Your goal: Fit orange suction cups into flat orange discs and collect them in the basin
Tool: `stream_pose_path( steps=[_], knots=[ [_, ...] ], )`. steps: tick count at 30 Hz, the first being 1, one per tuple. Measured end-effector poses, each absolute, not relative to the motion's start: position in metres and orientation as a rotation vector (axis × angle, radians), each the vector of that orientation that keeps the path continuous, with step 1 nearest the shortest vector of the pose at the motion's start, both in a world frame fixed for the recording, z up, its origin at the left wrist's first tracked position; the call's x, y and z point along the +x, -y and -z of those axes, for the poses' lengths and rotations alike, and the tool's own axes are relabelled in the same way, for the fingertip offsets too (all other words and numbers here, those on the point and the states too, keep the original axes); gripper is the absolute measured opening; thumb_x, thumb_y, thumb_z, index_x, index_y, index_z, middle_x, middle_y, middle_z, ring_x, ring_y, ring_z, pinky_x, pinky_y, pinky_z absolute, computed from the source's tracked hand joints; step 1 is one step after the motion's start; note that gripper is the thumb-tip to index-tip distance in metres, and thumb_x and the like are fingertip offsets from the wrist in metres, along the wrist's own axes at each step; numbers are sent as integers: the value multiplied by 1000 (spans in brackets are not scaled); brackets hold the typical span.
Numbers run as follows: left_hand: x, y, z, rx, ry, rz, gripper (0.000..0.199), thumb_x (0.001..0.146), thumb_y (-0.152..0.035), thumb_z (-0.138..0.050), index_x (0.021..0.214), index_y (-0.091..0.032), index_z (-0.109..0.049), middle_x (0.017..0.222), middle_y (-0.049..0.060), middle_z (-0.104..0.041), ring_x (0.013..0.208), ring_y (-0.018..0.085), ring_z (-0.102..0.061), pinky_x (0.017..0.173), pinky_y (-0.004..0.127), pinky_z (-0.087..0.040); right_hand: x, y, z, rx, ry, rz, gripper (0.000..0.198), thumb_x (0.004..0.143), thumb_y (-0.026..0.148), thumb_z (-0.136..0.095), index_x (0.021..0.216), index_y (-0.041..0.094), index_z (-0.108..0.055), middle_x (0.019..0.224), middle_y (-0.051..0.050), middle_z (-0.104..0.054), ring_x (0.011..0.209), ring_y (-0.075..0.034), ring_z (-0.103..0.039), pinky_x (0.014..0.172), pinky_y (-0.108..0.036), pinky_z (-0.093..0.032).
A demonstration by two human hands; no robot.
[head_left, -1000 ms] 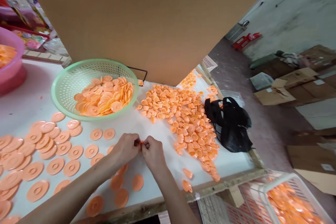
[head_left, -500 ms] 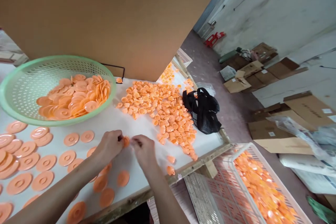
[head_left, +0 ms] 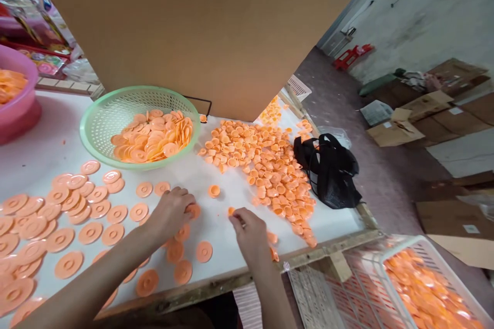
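My left hand (head_left: 173,215) is closed at the edge of a small orange saucer (head_left: 194,211), and its fingers partly hide the disc. Between the thumb and fingers of my right hand (head_left: 249,231) is a small orange cup (head_left: 231,211), mostly covered. A single toy cup (head_left: 214,191) stands on the white table just beyond the gap between my hands. Many more saucers (head_left: 90,233) lie spread over the left side, some overlapping. To the right is a loose heap of little cups (head_left: 266,164).
A green basket (head_left: 87,131) of saucers stands behind my left hand, with a pink tub (head_left: 23,118) farther left. A large cardboard box (head_left: 200,36) blocks the back. A black bag (head_left: 332,175) lies right, above a crate (head_left: 397,288) of orange pieces.
My hands have moved apart from where they met around a small orange piece. The view has swung left, bringing the pink tub into sight. A lone cup now stands between hands and basket.
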State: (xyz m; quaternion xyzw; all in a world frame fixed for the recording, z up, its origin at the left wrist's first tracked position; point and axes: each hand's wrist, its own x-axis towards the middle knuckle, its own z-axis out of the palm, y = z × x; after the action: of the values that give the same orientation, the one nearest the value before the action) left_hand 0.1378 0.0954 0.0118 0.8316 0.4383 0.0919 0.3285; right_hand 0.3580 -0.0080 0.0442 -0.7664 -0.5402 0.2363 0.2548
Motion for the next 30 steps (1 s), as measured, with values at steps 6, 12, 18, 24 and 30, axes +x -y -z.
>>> stream_pose_path(
  steps=[6, 12, 18, 24, 30],
  knots=[
    [157, -90, -14, 2131, -1122, -297, 14, 83, -21, -60, 93, -21, -70, 89, 5, -62, 93, 23, -56, 78, 34, -36, 340, 4, -49, -2091, 1651, -584, 15, 89, 28, -52, 91, 20, -65, 79, -4, -64, 72, -17, -59, 68, -26, -44],
    [144, -91, -3, 2194, -1070, -353, 18, 80, -26, -68, 97, -24, -70, 94, 3, -64, 99, 24, -55, 82, 37, -33, 344, -11, -45, -2184, 1398, -770, 14, 79, 29, -57, 87, 20, -65, 68, -1, -64, 63, -17, -61, 61, -26, -47],
    [154, -87, 3, 2165, -1091, -393, 13, 81, -24, -66, 93, -24, -71, 92, 3, -66, 95, 22, -56, 81, 37, -31, 312, -34, -32, -2052, 944, -1172, 12, 72, 29, -55, 78, 20, -57, 53, 5, -54, 40, -13, -52, 33, -20, -35],
    [150, -91, -6, 2054, -1077, -358, 16, 79, -17, -60, 90, -21, -71, 87, 5, -69, 93, 22, -58, 80, 35, -35, 299, -44, -22, -2088, 1186, -1010, 3, 68, 19, -52, 65, 20, -52, 46, 6, -50, 39, -10, -49, 40, -19, -36],
    [155, -104, -22, 1640, -1190, -231, 13, 73, -18, -57, 78, -20, -68, 75, 0, -68, 70, 14, -59, 63, 24, -39, 299, -47, -26, -2089, 1369, -937, 10, 71, 14, -51, 64, 21, -49, 50, 4, -53, 48, -12, -54, 50, -21, -39]
  ],
)
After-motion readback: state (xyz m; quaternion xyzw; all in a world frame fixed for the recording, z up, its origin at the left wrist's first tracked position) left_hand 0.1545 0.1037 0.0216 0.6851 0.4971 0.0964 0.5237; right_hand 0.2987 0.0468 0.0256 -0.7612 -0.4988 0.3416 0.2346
